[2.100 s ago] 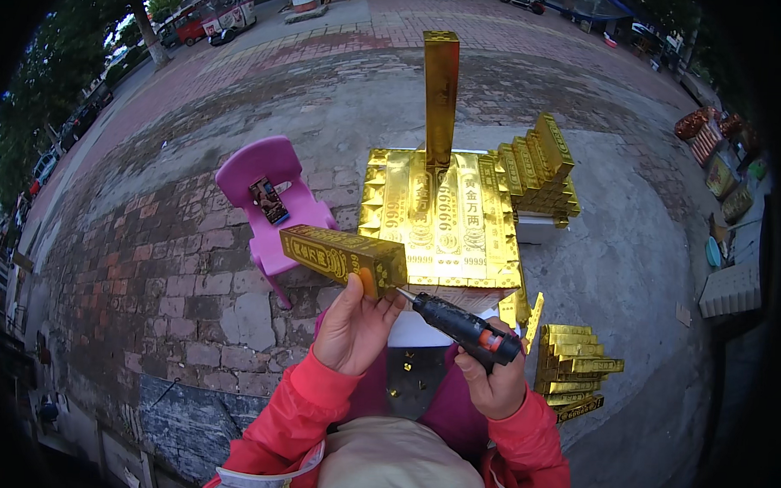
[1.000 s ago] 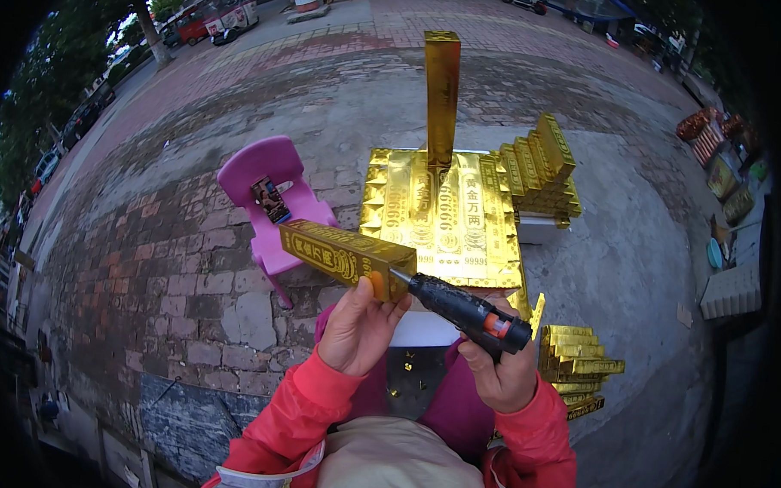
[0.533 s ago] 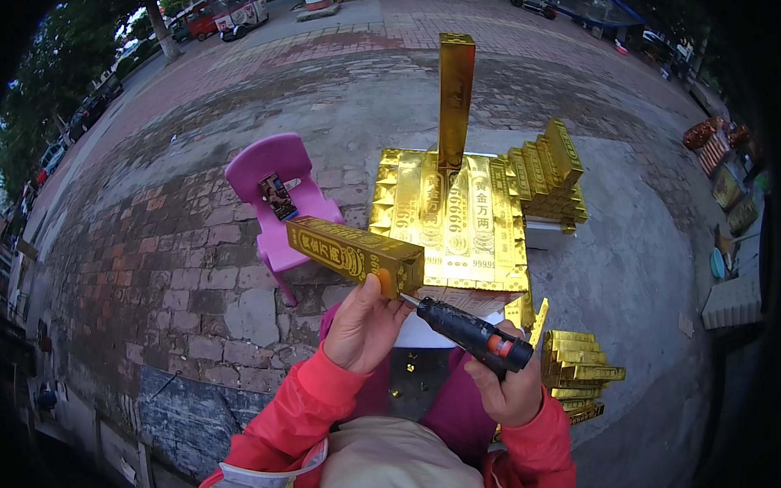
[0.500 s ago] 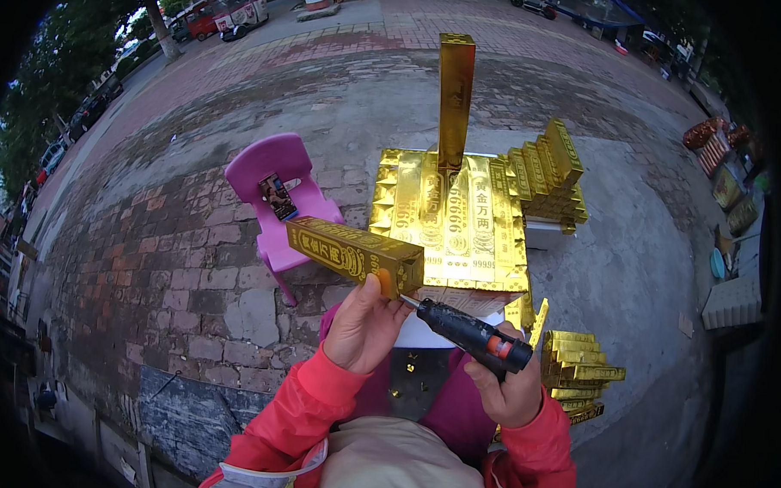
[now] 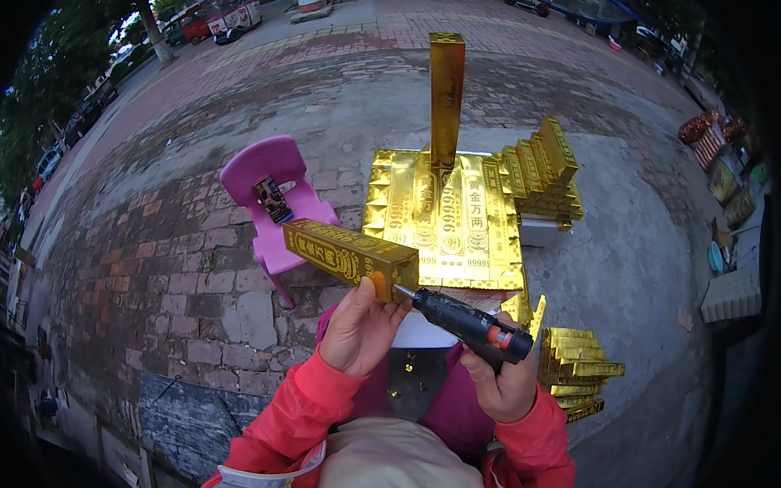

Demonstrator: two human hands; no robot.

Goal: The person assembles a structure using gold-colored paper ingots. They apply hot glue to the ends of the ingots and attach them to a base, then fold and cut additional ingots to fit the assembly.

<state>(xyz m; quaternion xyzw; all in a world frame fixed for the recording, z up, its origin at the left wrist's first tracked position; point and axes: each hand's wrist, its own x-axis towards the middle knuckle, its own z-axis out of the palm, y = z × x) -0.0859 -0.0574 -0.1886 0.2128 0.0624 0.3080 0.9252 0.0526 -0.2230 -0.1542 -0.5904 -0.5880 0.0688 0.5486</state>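
Gold, the long box (image 5: 343, 253) slants lengthwise down rightward, its right end pinched by the left fingers (image 5: 354, 305); right fingers (image 5: 484, 378) wrap a glue gun (image 5: 457, 315) pointing up-left.

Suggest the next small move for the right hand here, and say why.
Probably ease the glue gun along the end of the gold box: the right hand aims the gun's metal tip at that end, contact unclear, and the left hand supports the box there.
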